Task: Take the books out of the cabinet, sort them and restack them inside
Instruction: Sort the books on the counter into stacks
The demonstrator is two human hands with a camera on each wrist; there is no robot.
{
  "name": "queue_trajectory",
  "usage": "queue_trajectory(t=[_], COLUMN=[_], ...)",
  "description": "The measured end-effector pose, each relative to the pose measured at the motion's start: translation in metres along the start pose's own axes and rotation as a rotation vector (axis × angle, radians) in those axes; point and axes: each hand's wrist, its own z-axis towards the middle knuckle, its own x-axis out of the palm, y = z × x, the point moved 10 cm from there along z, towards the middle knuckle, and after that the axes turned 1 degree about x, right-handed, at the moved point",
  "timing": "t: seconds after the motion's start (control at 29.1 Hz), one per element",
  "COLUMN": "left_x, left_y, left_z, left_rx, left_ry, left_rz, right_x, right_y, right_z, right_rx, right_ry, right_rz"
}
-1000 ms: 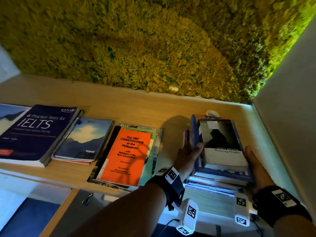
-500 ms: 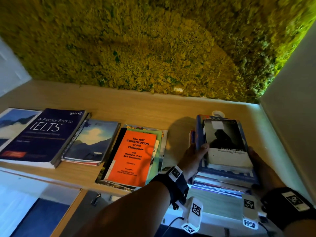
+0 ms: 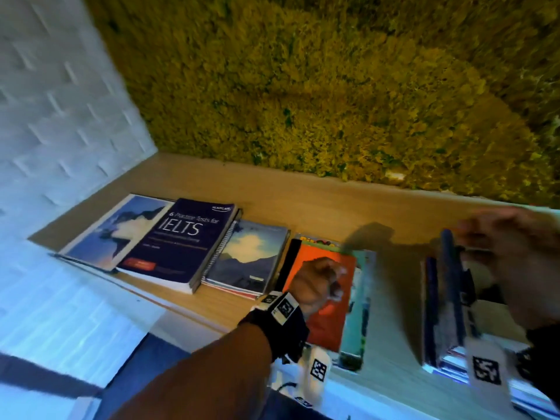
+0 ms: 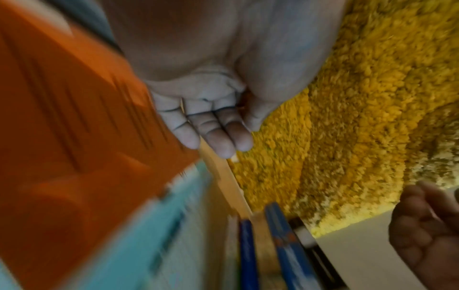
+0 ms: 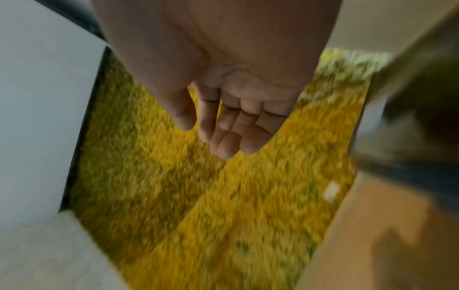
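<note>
Hovering over the orange book (image 3: 328,325), your left hand (image 3: 316,283) was loose and empty. Right of that book, your right hand (image 3: 521,256) was too, above the book pile (image 3: 445,298).

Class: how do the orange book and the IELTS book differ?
The orange book is thin; the IELTS book is thick. The orange book's cover is orange, the IELTS book's dark navy. The left hand is over the orange book, not the IELTS book. Both lie flat, cover up.

covers noted: orange book (image 3: 328,327), teal book (image 3: 357,322), ielts book (image 3: 178,247) navy with white lettering. moss wall (image 3: 333,86) mottled yellow-green; side wall (image 3: 60,101) white, patterned with short raised dashes.
</note>
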Motion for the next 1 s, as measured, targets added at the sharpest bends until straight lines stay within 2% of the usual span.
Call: queue_trajectory(t=[0.07, 0.1, 0.14, 0.17, 0.21, 0.24, 0.27, 0.31, 0.38, 0.45, 0.51, 0.55, 0.62, 0.65, 0.76, 0.86, 1.0], left_x=[-0.055, -0.075, -0.124, -0.165, -0.219, -0.242, -0.273, -0.307, -0.377, -0.43, -0.469, -0.477, -0.472, -0.465, -0.468, -0.466, -0.442], left_y=[-0.009, -0.013, -0.01, -0.001, -0.019, -0.01, -0.02, -0.023, -0.002, 0.017, 0.051, 0.06, 0.059, 0.05, 0.048, 0.057, 0.056], left_z=[-0.006, -0.015, -0.015, -0.022, -0.035, -0.046, -0.056, -0.066, -0.087, -0.113, -0.124, -0.125, -0.133, -0.139, -0.142, -0.143, -0.133], left_rx=[0.074, -0.049, -0.092, -0.248, -0.145, -0.221, -0.13, -0.141, -0.279, -0.41, -0.494, -0.505, -0.503, -0.504, -0.48, -0.436, -0.425], left_ry=[-0.009, 0.025, -0.113, -0.243, -0.562, -0.548, -0.628, -0.706, -0.834, -0.903, -0.879, -0.82, -0.734, -0.708, -0.694, -0.646, -0.411], left_rz=[0.16, 0.12, 0.443, 0.412, 0.557, 0.418, 0.564, 0.637, 0.686, 0.713, 0.63, 0.588, 0.512, 0.493, 0.484, 0.23, 0.007], right_x=[0.072, 0.112, 0.152, 0.187, 0.219, 0.25, 0.277, 0.304, 0.353, 0.393, 0.424, 0.437, 0.458, 0.463, 0.473, 0.471, 0.46], right_y=[-0.02, -0.039, -0.057, -0.074, -0.093, -0.112, -0.128, -0.143, -0.17, -0.183, -0.193, -0.197, -0.207, -0.214, -0.229, -0.229, -0.23], right_z=[-0.013, -0.022, -0.034, -0.043, -0.052, -0.064, -0.072, -0.081, -0.099, -0.11, -0.121, -0.13, -0.153, -0.16, -0.162, -0.16, -0.15], right_rx=[0.039, 0.063, 0.105, 0.167, 0.253, 0.349, 0.421, 0.468, 0.52, 0.548, 0.599, 0.634, 0.707, 0.727, 0.727, 0.773, 0.78], right_ry=[0.164, 0.264, 0.333, 0.384, 0.443, 0.512, 0.563, 0.612, 0.699, 0.738, 0.786, 0.837, 0.947, 0.956, 0.855, 0.733, 0.636], right_rz=[-0.076, -0.132, -0.164, -0.138, -0.11, -0.083, -0.085, -0.105, -0.132, -0.186, -0.246, -0.268, -0.3, -0.341, -0.391, -0.338, -0.31])
